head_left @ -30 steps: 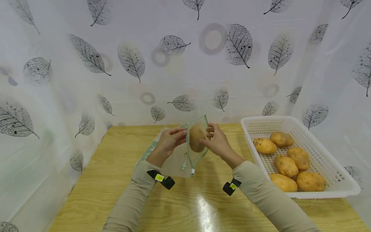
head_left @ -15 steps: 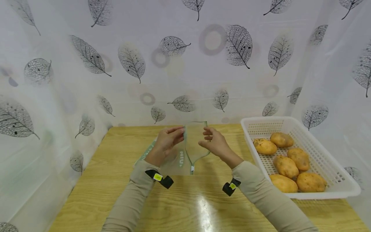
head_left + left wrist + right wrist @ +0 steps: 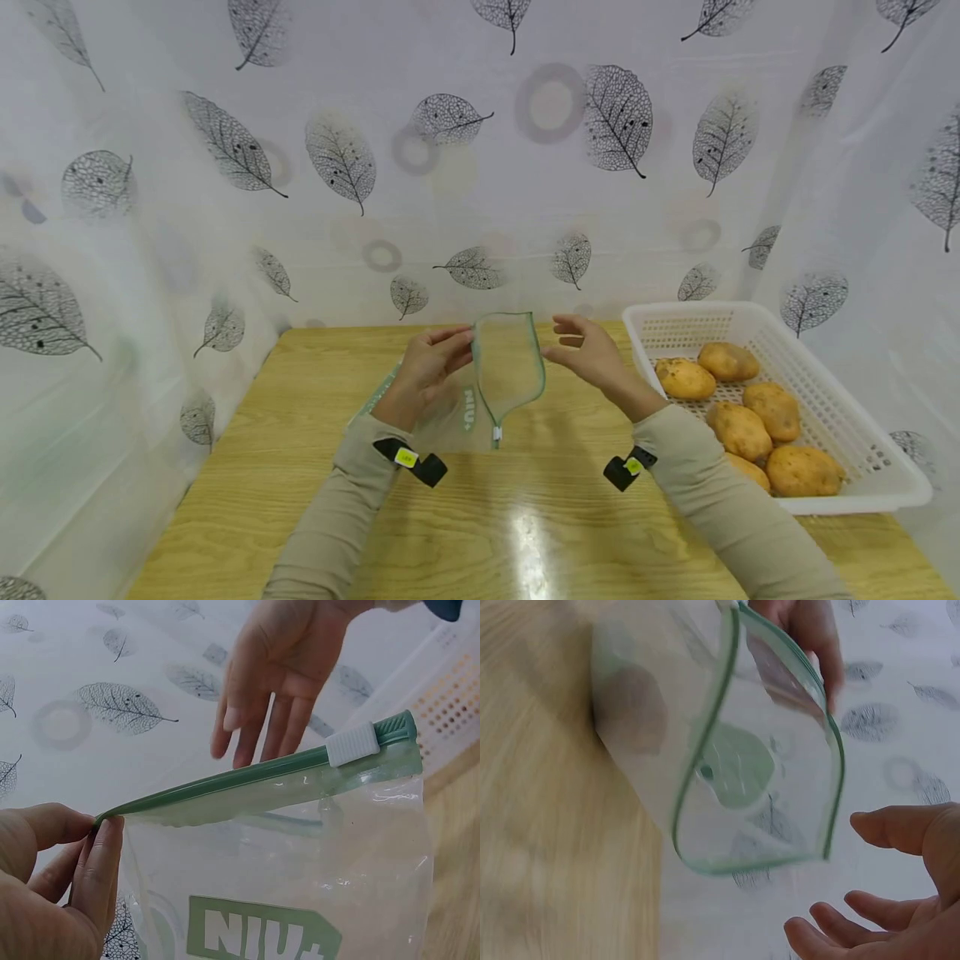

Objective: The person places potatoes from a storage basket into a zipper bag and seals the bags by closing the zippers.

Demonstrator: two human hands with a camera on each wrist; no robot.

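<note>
My left hand (image 3: 427, 367) pinches the green-edged rim of a clear slider zip bag (image 3: 468, 410) between thumb and fingers. The bag lies on its side, its mouth open toward the right. A white slider (image 3: 352, 744) sits at the near end of the green zip strip. Through the clear film in the right wrist view, a brownish potato (image 3: 630, 710) shows deep in the bag. My right hand (image 3: 588, 354) is just right of the mouth, apart from it, with fingers spread and nothing held. In the left wrist view, the right hand (image 3: 289, 667) appears behind the zip strip.
On the right of the wooden table (image 3: 420, 533) stands a white perforated plastic basket (image 3: 862, 408) holding several potatoes (image 3: 806, 469). A translucent leaf-print curtain (image 3: 480, 192) hangs behind the table and along both sides.
The potato at the bag's mouth a second ago has gone deeper inside, out of the right hand. The right hand has drawn back to the right. The left hand keeps its hold on the rim.
</note>
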